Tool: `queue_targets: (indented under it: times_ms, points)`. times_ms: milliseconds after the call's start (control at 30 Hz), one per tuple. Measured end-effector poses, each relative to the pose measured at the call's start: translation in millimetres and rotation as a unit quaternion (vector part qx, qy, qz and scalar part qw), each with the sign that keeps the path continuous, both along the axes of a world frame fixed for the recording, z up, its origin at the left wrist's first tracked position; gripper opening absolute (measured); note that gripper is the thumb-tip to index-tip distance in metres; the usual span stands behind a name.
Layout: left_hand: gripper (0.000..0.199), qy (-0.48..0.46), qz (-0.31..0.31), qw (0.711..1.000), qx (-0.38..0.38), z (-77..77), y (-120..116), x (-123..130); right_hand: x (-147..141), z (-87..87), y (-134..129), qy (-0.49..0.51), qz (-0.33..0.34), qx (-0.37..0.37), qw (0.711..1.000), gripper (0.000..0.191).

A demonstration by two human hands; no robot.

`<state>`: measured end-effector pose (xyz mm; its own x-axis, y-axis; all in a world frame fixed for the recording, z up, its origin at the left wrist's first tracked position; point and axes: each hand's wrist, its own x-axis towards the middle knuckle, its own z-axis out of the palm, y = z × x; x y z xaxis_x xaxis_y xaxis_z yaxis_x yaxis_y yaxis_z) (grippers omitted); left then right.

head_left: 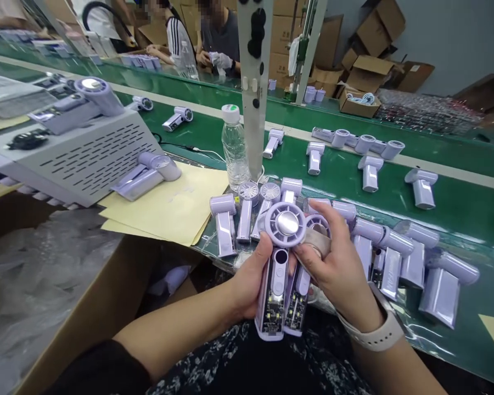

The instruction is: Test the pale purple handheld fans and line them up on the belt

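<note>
Two lavender handheld fans are held side by side in front of me, both with circuit boards showing in their open handles. My left hand is closed round the handle of the front fan, whose round grille and silver centre face me. My right hand grips the head of the second fan, which is partly hidden behind the first. A pale greyish band shows under the right fingers; I cannot tell what it is. Right beyond my hands stand more fans on the bench edge.
A plastic bottle stands by a metal post. Several fans lie on the green conveyor. At left are a vented metal box, yellow sheets and a carton with plastic bags. People work across the line.
</note>
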<state>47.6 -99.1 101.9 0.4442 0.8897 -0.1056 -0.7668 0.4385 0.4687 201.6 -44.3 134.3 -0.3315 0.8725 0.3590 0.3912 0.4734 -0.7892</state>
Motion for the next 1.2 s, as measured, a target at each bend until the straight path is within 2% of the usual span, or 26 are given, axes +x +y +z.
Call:
queue_targets:
  times_ms: [100, 167, 233, 367, 467, 567, 633, 700, 733, 800, 867, 900, 967, 1033, 1100, 1200]
  points:
    - [0.07, 0.013, 0.002, 1.0, 0.006, -2.5, -3, -2, 11, -0.4, 5, -0.072, 0.066, 0.009, 0.995, 0.056]
    - [0.069, -0.004, -0.006, 1.0, 0.018, -0.8, -2, -6, 22, 0.7, 8, -0.074, 0.132, -0.01, 0.989, 0.063]
    - [0.069, -0.026, -0.018, 0.999, 0.024, 0.9, 1, -10, 30, -0.8, 11, -0.051, 0.157, -0.039, 0.986, 0.07]
    - [0.07, -0.055, -0.042, 0.997, 0.018, -2.0, 8, -13, 37, -4.9, 11, -0.03, 0.078, -0.094, 0.992, 0.068]
    - [0.069, -0.065, -0.036, 0.997, 0.024, -5.9, 10, -12, 40, 1.7, 7, -0.068, -0.001, -0.088, 0.994, 0.038]
    - [0.067, -0.053, 0.004, 0.998, 0.022, -4.8, 10, -11, 40, 10.8, 2, -0.004, -0.063, -0.044, 0.997, 0.009]
    - [0.067, -0.033, 0.013, 0.999, 0.02, -2.4, 9, -12, 35, 12.0, 4, 0.08, -0.066, -0.018, 0.994, 0.007]
    - [0.068, -0.01, -0.009, 0.999, 0.031, -0.7, 7, -13, 29, 8.5, 8, 0.141, -0.023, -0.032, 0.989, 0.002]
    - [0.07, 0.005, -0.027, 0.999, 0.038, -0.4, 5, -14, 27, 5.9, 11, 0.163, 0.012, -0.065, 0.984, 0.008]
    - [0.073, 0.044, -0.056, 0.996, 0.049, -0.4, 1, -15, 22, 1.1, 15, 0.19, 0.097, -0.176, 0.961, 0.037]
    - [0.075, 0.09, -0.053, 0.992, 0.065, -0.7, -1, -16, 18, -1.1, 13, 0.193, 0.154, -0.274, 0.929, 0.059]
    - [0.075, 0.11, -0.04, 0.99, 0.072, -0.8, -2, -16, 16, -1.2, 11, 0.187, 0.163, -0.296, 0.922, 0.061]
    - [0.077, 0.142, 0.003, 0.987, 0.081, -0.8, -3, -16, 9, -0.5, 3, 0.173, 0.14, -0.273, 0.936, 0.053]
    - [0.08, 0.155, 0.027, 0.984, 0.086, -0.6, -2, -15, 2, -0.6, -3, 0.168, 0.082, -0.195, 0.963, 0.042]
    - [0.079, 0.151, 0.022, 0.984, 0.089, -0.7, -1, -15, -2, -2.1, -5, 0.154, 0.031, -0.119, 0.98, 0.036]
    - [0.075, 0.095, -0.027, 0.993, 0.06, -3.2, 2, -14, 4, -4.2, 3, 0.075, 0.001, -0.066, 0.995, 0.044]
